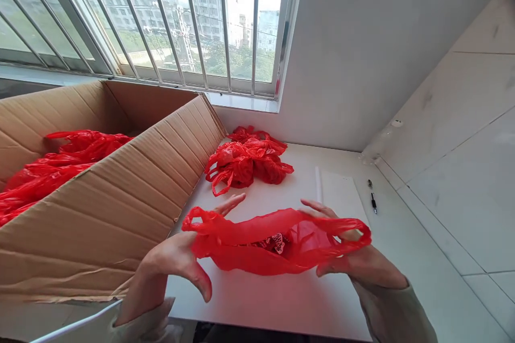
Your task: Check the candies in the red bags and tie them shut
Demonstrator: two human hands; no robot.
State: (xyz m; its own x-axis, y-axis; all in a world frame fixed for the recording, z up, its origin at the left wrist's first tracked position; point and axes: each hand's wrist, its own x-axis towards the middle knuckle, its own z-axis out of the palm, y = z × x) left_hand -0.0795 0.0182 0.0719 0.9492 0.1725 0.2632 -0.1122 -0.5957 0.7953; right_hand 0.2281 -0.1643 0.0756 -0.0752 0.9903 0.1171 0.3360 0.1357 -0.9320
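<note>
A red plastic carrier bag (257, 225) spreads between my two hands above the white table, its mouth facing up. Down inside it, partly hidden, lies something red with white printing (277, 244); its kind is unclear. My left hand (181, 257) is at the bag's left end, thumb and fingers stretched apart, with the left handle loop beside it. At the other end my right hand (346, 252) is also spread, the right handle loop lying across it. Both hands touch the bag from its sides, partly covered by the thin plastic.
A large cardboard box (132, 198) on the left holds crumpled red bags (68, 166). Knotted red bags (251, 158) are piled at the table's back. A white sheet or board (340, 198), a pen (374, 203) and a clear bottle (378, 142) lie right. A barred window is behind.
</note>
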